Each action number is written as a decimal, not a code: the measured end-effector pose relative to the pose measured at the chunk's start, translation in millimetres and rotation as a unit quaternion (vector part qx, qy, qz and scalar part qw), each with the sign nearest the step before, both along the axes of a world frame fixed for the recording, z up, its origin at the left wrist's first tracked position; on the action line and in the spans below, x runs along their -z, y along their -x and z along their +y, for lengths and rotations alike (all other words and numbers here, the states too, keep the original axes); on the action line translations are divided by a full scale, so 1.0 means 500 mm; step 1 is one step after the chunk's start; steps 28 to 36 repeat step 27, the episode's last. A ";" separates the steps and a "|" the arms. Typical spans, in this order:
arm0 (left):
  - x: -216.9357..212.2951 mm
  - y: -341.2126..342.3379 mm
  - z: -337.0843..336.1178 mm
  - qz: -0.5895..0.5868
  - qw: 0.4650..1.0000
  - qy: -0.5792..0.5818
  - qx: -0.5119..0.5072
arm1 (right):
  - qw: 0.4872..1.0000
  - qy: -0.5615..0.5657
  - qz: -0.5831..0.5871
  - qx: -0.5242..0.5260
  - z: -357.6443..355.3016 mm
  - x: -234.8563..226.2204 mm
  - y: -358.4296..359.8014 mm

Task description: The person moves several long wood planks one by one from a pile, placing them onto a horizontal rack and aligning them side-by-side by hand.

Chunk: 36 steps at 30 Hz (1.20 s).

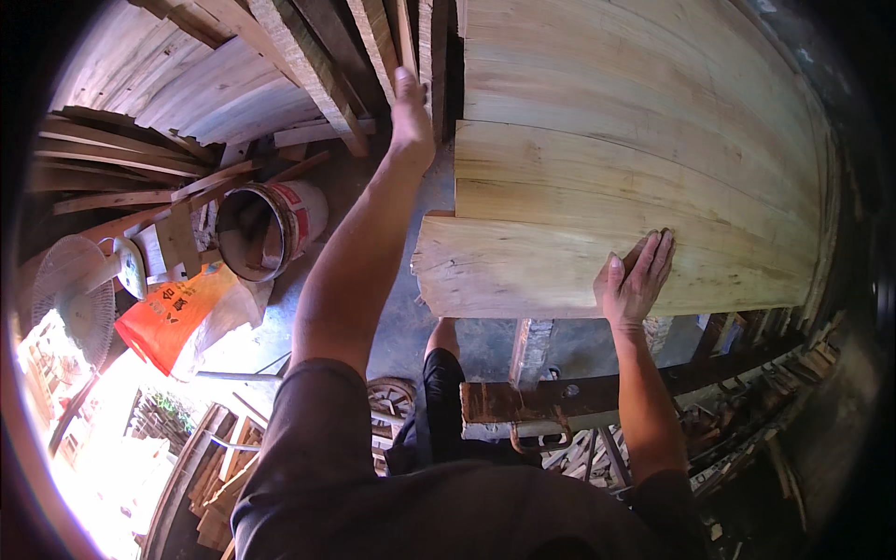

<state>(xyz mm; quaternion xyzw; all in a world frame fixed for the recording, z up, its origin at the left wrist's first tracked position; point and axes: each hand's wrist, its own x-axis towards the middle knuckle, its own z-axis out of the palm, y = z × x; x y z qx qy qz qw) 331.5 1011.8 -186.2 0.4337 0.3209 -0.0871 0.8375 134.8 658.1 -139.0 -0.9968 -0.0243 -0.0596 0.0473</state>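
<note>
My left hand (411,121) reaches far forward to a narrow wooden strip (406,42) among upright timbers. Its thumb lies against the strip; the other fingers are mostly hidden and seem curled round it. My right hand (635,285) rests on a pale wooden board (523,266), near its closest edge, with fingers stretched out and the thumb apart. That board has a ragged left end and lies alongside a wide layer of pale boards (597,84), jutting out past them to the left.
Thick timbers (313,70) lean at the far left. Beside them stand a bucket (271,233) with wood scraps, an orange sack (177,313) and a white fan (75,299). A brown beam (504,401) runs below the boards, close to my body. Scrap wood (219,485) lies lower left.
</note>
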 end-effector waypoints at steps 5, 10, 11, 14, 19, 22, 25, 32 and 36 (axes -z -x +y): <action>0.067 0.020 -0.013 -0.078 0.970 -0.222 0.057 | 0.999 -0.013 -0.021 -0.023 0.000 0.006 0.001; -0.038 0.130 0.050 -0.135 0.880 -0.454 0.027 | 0.999 0.008 -0.030 -0.013 0.002 0.008 0.016; -0.053 0.181 0.068 -0.160 0.832 -0.529 0.049 | 0.999 0.004 -0.038 -0.012 0.004 0.011 0.017; -0.106 0.396 0.032 -0.186 0.719 -0.665 0.084 | 0.998 -0.002 -0.057 -0.008 0.005 0.015 0.023; -0.292 0.773 -0.157 -0.181 0.737 -0.628 0.172 | 0.962 -0.214 0.166 0.026 -0.040 -0.102 0.024; -0.318 0.971 -0.232 -0.166 0.732 -0.633 0.189 | 0.898 -0.400 0.181 0.034 -0.076 -0.138 0.116; -0.304 1.124 -0.268 -0.105 0.745 -0.638 0.163 | 0.851 -0.452 0.249 -0.098 -0.101 -0.347 0.346; -0.272 1.160 -0.326 -0.161 0.713 -0.655 0.192 | 0.811 -0.522 0.230 -0.132 -0.204 -0.361 0.540; -0.272 1.160 -0.326 -0.161 0.713 -0.655 0.192 | 0.811 -0.522 0.230 -0.132 -0.204 -0.361 0.540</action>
